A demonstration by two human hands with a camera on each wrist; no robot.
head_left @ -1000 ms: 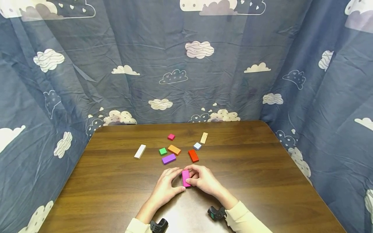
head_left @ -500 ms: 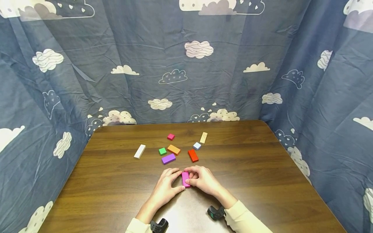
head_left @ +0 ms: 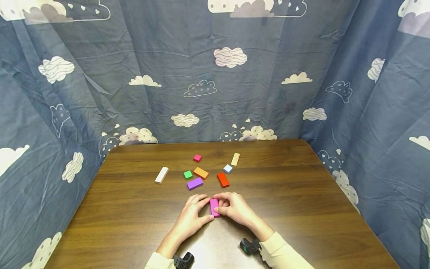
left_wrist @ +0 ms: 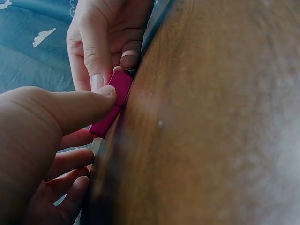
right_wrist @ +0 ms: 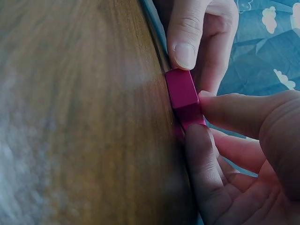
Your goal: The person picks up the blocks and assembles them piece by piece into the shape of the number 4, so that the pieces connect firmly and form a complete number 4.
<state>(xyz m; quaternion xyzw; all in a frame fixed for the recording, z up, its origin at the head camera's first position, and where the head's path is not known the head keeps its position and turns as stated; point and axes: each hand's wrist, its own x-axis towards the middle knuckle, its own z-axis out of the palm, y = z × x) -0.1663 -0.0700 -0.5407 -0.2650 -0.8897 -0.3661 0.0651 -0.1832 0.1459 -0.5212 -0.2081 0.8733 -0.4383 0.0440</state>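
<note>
A magenta rectangular block (head_left: 214, 207) lies near the middle of the table, its long side pointing away from me. My left hand (head_left: 192, 216) spans it from the left, thumb at the near end and index fingertip by the far left corner. From the other side my right hand (head_left: 236, 207) pinches it, thumb on the right edge and index finger curled at the far end. In the left wrist view the left thumb overlaps the magenta block (left_wrist: 121, 86). The right wrist view shows the end and side of the magenta block (right_wrist: 182, 89) between the fingertips of both hands.
Beyond the hands lie purple (head_left: 195, 184), orange (head_left: 201, 173), green (head_left: 188, 175) and red (head_left: 223, 180) blocks. Farther out are light blue (head_left: 227, 169), crimson (head_left: 197, 158), natural wood (head_left: 235, 159) and white (head_left: 161, 175) blocks. A cloud-print curtain (head_left: 201, 112) surrounds the wooden table (head_left: 302, 205).
The magenta block has slid very slightly toward me, and the right index finger has shifted with it. The other blocks have stayed where they were.
</note>
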